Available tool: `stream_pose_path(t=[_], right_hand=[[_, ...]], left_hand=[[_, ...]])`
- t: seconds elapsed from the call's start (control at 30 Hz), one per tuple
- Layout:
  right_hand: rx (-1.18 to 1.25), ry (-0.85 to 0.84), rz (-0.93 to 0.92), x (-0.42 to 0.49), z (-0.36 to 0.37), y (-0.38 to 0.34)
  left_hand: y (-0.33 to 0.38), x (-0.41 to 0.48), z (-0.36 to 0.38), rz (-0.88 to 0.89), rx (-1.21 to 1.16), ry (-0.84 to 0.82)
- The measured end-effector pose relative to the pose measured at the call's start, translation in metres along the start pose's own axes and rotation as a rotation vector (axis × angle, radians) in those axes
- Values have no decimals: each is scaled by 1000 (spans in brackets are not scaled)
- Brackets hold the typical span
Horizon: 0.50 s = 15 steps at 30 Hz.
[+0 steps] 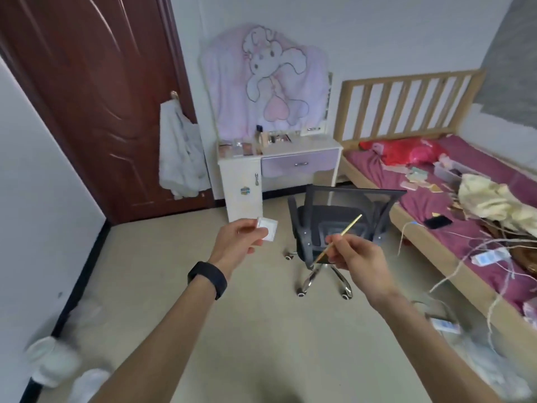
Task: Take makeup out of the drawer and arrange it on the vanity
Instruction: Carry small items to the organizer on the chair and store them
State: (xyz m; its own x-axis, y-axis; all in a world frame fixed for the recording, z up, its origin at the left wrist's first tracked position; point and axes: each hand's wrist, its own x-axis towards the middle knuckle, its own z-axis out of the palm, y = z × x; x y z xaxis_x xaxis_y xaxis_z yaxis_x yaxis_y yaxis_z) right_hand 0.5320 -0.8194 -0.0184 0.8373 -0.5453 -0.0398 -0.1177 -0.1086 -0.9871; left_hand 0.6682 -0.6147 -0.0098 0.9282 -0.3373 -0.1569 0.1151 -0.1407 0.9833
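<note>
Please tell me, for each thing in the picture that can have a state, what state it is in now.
Left hand, pinches a small white case.
Right hand, holds a thin gold brush.
Drawer, closed.
Cabinet door, closed.
Chair, upright.
Pink cloth, hangs above the vanity.

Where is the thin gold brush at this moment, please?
In the head view, the thin gold brush is right of centre, pinched in the right hand, in front of the grey chair, well short of the vanity.
</note>
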Motion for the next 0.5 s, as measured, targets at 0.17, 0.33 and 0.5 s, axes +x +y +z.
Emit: stream_pose_path(t=[0.17,0.33,0.5], right_hand=[[6,-97,-67,122,55,-9],[24,-167,-64,243,93,-33],[-8,-216,-71,349,128,-47]], left_hand=[[15,107,-41,-5,-6,104],[45,215,-67,-17,-12,201],[56,310,-89,-14,-7,234]])
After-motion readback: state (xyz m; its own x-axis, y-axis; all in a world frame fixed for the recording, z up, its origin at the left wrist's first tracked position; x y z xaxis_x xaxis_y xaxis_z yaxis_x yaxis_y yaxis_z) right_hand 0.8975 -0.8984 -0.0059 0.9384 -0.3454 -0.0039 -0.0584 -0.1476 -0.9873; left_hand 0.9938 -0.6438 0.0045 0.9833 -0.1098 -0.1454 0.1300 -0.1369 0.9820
